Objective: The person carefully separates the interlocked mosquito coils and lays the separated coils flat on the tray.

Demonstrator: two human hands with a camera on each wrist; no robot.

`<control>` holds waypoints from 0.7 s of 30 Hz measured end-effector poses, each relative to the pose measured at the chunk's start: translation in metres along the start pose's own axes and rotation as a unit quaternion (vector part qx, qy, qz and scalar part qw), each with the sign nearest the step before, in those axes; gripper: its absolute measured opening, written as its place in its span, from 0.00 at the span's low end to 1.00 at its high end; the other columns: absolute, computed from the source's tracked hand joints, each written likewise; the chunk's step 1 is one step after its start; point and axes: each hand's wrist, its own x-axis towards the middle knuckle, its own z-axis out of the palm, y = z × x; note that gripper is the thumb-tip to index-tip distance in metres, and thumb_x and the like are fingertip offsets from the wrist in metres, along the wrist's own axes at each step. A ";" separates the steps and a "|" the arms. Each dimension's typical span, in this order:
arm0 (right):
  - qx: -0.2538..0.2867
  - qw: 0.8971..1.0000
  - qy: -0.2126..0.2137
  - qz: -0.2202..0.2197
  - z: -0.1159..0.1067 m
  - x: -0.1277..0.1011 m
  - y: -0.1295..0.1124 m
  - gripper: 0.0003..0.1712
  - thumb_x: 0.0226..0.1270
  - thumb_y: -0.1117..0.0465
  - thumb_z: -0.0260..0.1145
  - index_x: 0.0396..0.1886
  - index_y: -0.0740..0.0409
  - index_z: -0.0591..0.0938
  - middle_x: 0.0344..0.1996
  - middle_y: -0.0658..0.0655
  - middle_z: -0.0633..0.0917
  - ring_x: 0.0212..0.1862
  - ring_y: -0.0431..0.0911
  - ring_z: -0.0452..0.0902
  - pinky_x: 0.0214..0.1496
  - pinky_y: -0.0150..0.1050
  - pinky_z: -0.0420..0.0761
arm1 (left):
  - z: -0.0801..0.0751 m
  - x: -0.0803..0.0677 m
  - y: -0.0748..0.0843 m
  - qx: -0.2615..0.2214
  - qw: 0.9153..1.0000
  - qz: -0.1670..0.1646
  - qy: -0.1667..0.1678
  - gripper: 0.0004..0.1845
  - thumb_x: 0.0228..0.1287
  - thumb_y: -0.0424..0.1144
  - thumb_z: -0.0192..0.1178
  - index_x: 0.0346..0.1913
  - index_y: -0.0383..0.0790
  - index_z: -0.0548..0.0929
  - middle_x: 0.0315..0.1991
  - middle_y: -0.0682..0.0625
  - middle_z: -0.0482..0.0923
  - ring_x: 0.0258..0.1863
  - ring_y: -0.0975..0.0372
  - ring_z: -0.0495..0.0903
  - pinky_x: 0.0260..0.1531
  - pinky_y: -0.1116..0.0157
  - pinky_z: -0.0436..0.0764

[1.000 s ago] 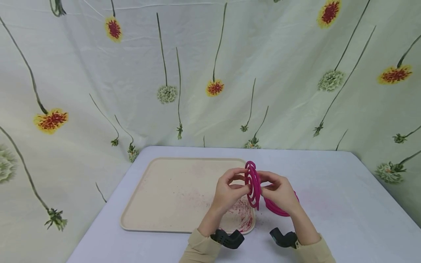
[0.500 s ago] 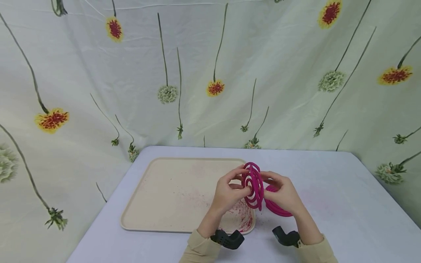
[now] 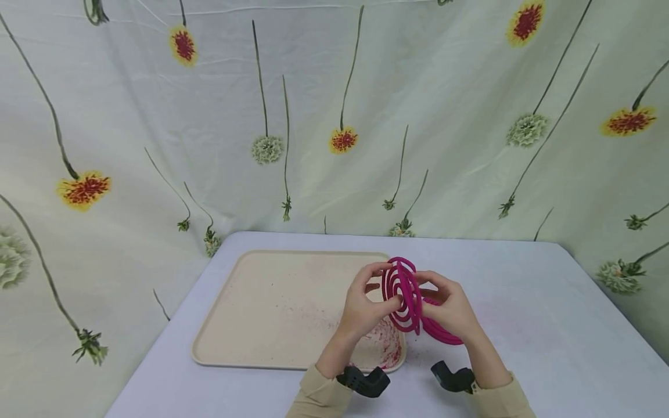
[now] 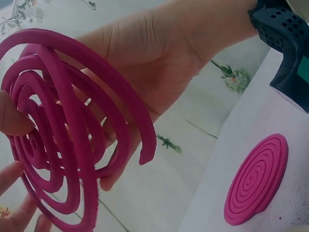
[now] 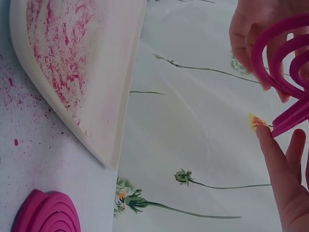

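Fingers (image 3: pixel 389 302) of both my hands pinch pink spiral coil (image 3: pixel 401 296), held upright above counter (image 3: pixel 522 325) near tray (image 3: pixel 251 313) right edge: left hand (image 3: pixel 363 310) steadies one face, right hand (image 3: pixel 449 310) other, strands splaying apart. Second coil (image 4: pixel 256 180) flat on counter beneath right hand. Pink crumbs on tray.

A table (image 3: pixel 522 302) covered in pale lavender cloth carried a beige tray (image 3: pixel 251 307) smeared with pink powder at its near right corner. Just right of the tray lay a magenta spiral coil (image 3: pixel 444 334), with pink crumbs scattered near it.
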 end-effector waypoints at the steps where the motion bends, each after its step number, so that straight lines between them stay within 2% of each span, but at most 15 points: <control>1: 0.003 1.000 0.000 0.001 0.000 0.000 0.000 0.26 0.51 0.71 0.70 0.52 0.68 0.76 0.42 0.64 0.78 0.44 0.62 0.79 0.40 0.43 0.84 | 0.000 0.000 -0.001 -0.006 1.000 -0.001 -0.001 0.27 0.49 0.27 0.62 0.56 0.27 0.71 0.54 0.35 0.70 0.55 0.44 0.68 0.53 0.47 0.72; 4: 0.007 1.000 -0.001 -0.004 0.001 0.000 0.001 0.25 0.51 0.71 0.70 0.52 0.68 0.77 0.42 0.62 0.78 0.45 0.55 0.80 0.41 0.40 0.83 | 0.000 0.000 -0.003 -0.032 0.999 -0.006 -0.010 0.28 0.50 0.26 0.61 0.57 0.27 0.69 0.56 0.36 0.67 0.56 0.44 0.67 0.54 0.47 0.73; 8: 0.000 1.000 0.005 -0.023 0.000 0.001 0.002 0.24 0.50 0.72 0.71 0.49 0.67 0.78 0.43 0.58 0.76 0.48 0.41 0.74 0.45 0.36 0.81 | -0.002 0.001 -0.003 -0.026 0.999 -0.010 -0.015 0.28 0.49 0.26 0.62 0.57 0.28 0.70 0.57 0.37 0.66 0.53 0.45 0.70 0.49 0.50 0.78; 10: -0.007 0.999 0.009 -0.030 -0.001 0.002 0.002 0.24 0.49 0.73 0.71 0.49 0.66 0.78 0.46 0.57 0.74 0.51 0.41 0.70 0.46 0.35 0.80 | -0.005 0.002 -0.003 -0.018 1.000 -0.006 -0.018 0.29 0.48 0.26 0.62 0.57 0.28 0.71 0.57 0.37 0.66 0.53 0.46 0.70 0.48 0.50 0.78; 12: -0.013 0.999 0.008 -0.035 -0.001 0.002 0.002 0.26 0.48 0.72 0.71 0.51 0.65 0.78 0.51 0.58 0.72 0.53 0.40 0.68 0.47 0.34 0.79 | -0.007 0.003 -0.011 -0.016 1.000 0.000 -0.023 0.29 0.47 0.27 0.63 0.57 0.28 0.71 0.58 0.37 0.66 0.53 0.45 0.70 0.48 0.51 0.78; 17: -0.010 0.999 0.001 -0.039 -0.002 0.001 0.002 0.29 0.49 0.72 0.71 0.54 0.65 0.75 0.59 0.61 0.70 0.53 0.37 0.72 0.49 0.34 0.79 | -0.011 0.009 -0.036 -0.032 0.999 0.010 -0.040 0.30 0.48 0.28 0.65 0.58 0.32 0.73 0.59 0.40 0.66 0.55 0.44 0.69 0.48 0.55 0.79; 21: -0.008 0.999 -0.002 -0.037 -0.003 0.001 0.002 0.28 0.49 0.72 0.70 0.53 0.65 0.75 0.59 0.63 0.70 0.52 0.36 0.73 0.50 0.35 0.78 | -0.013 0.010 -0.040 -0.040 0.998 0.017 -0.053 0.30 0.49 0.30 0.66 0.59 0.34 0.73 0.59 0.42 0.66 0.55 0.47 0.69 0.48 0.59 0.79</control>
